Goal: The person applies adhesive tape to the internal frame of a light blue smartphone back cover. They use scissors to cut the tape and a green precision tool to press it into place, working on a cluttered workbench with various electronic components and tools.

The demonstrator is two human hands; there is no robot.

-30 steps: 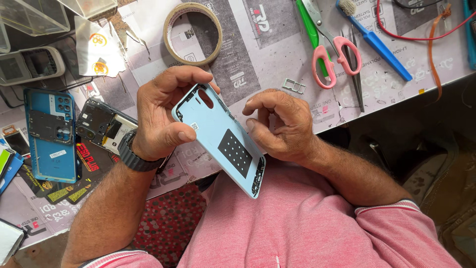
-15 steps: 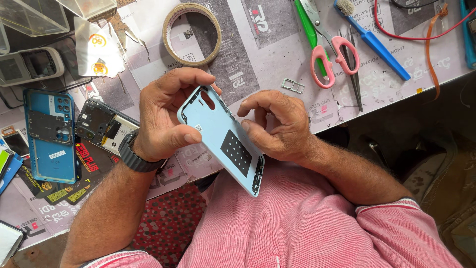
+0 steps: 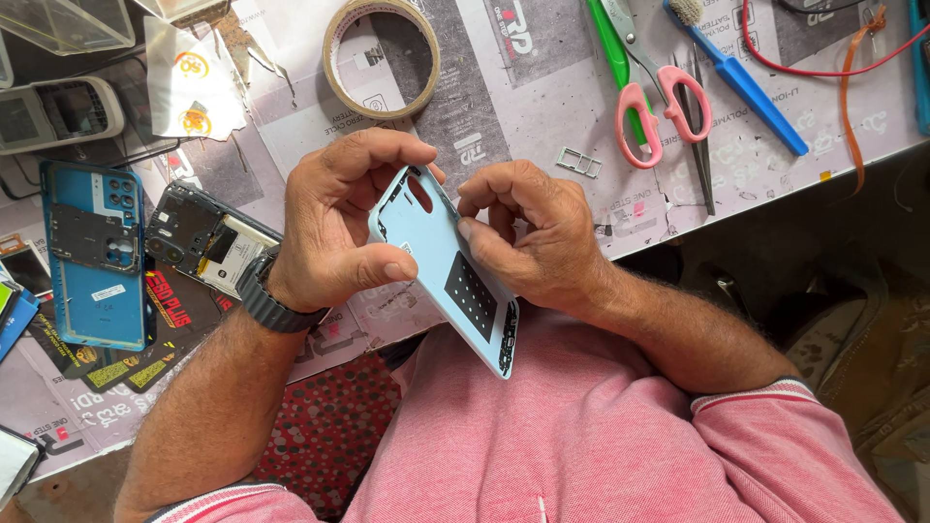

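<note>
Head view: light blue phone back cover [image 3: 441, 261] held tilted above the bench edge, inner side up, dark square pad showing near its lower half, camera cutout at the top. Left hand [image 3: 334, 228] clamped on the cover's left edge, thumb pressed along the side, fingers curled over the top corner. Right hand [image 3: 538, 237] closed on the opposite edge, fingertips [image 3: 470, 194] pinching near the camera cutout. Hands close together, joined only through the cover. Judged best handled with a light, even grip on the rims, pressure kept off the thin plastic around the cutout, and the cover kept over the bench rather than over the lap. Black wristband [image 3: 266, 295] on the left wrist. On the bench, covered with printed paper sheets [image 3: 542, 97]: a roll of tape [image 3: 381, 60] straight beyond the hands, pink-handled scissors [image 3: 664, 97], tweezers [image 3: 696, 136] and a blue-handled brush [image 3: 741, 73] to the right, a small metal card tray [image 3: 579, 161] just past the right hand. To the left, an opened phone body [image 3: 199, 237] with its board exposed, and a darker blue back cover [image 3: 92, 257] beside it. Red wire [image 3: 823, 73] at the far right. Pink shirt [image 3: 601, 436] below; dotted red cloth [image 3: 329, 436] under the bench edge. Room beyond not visible.
</note>
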